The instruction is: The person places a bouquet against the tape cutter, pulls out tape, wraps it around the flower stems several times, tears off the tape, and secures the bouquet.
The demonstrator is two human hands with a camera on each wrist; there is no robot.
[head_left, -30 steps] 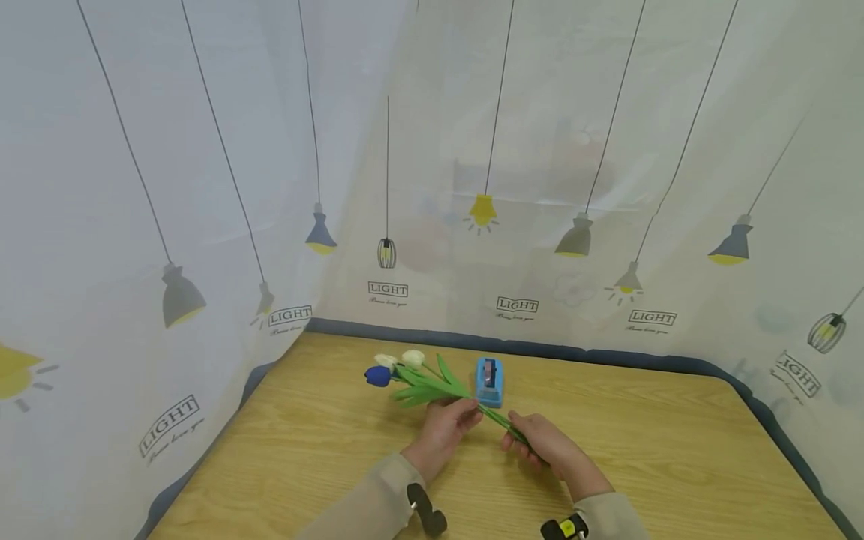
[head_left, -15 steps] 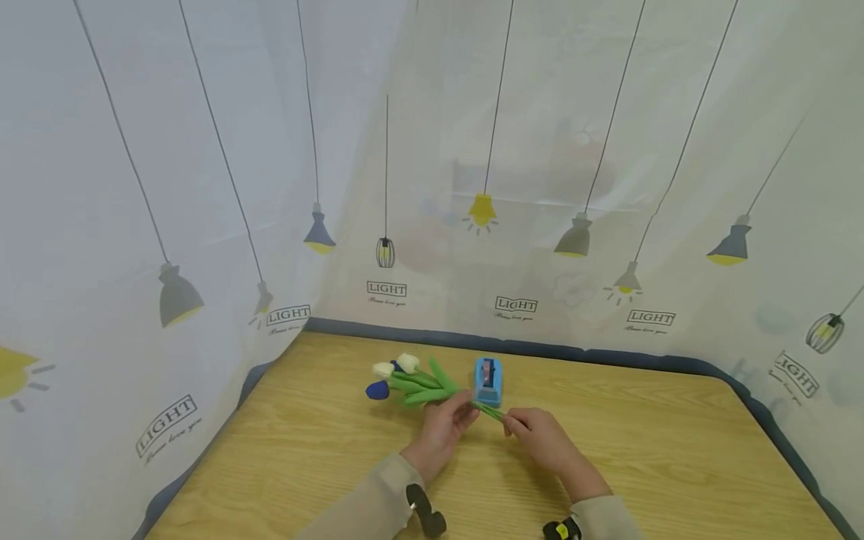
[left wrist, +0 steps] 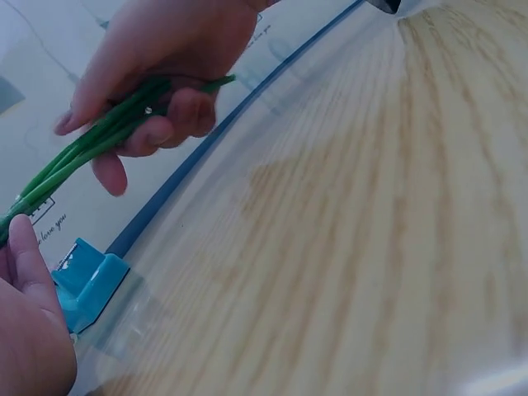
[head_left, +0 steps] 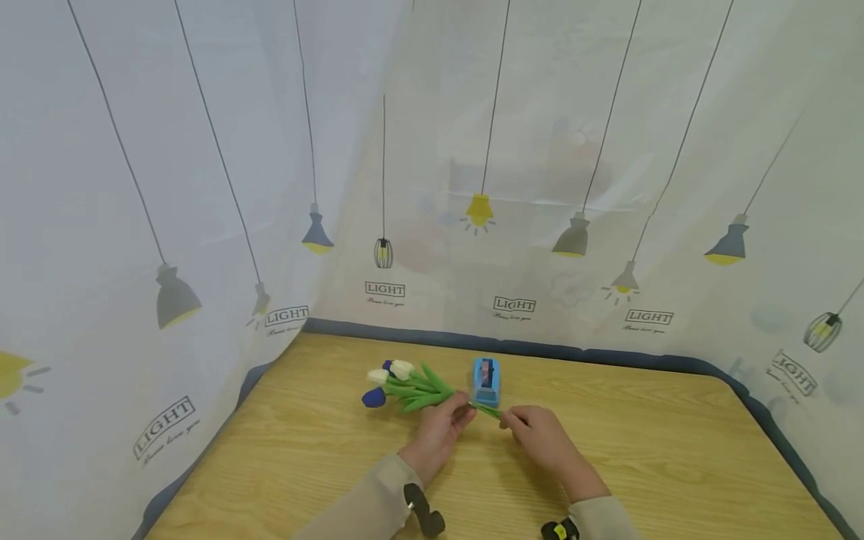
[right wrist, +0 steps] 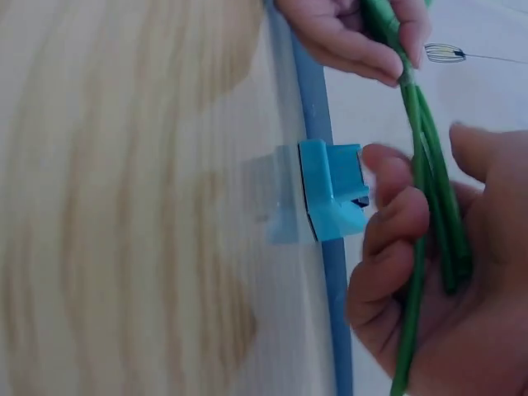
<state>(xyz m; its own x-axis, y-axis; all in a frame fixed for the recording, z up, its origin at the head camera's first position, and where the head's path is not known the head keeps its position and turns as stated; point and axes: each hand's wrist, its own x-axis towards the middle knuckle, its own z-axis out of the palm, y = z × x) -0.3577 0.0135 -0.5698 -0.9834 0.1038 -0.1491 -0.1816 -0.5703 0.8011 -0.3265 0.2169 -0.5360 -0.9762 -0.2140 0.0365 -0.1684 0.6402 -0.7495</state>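
Observation:
A bunch of artificial tulips (head_left: 418,390), with white and blue blooms and green leaves, lies slantwise over the table, blooms toward the left. My left hand (head_left: 439,431) pinches it just below the leaves. At the lower stems (right wrist: 417,124) my right hand (head_left: 543,442) has its fingers curled round them; its thumb stands a little apart in the right wrist view. The stem ends show inside the right palm, one stem reaching lower than the others. Just behind the hands stands a small blue tape dispenser (head_left: 486,381).
The wooden table (head_left: 661,442) is bounded at the back by a dark blue border (head_left: 540,350). A pale curtain (head_left: 432,165) printed with lamps surrounds it on the back and both sides.
My right hand has shifted up and slightly left along the stems. The blooms have turned and dipped a little, and a second blue bloom has come into sight. The left hand has barely moved.

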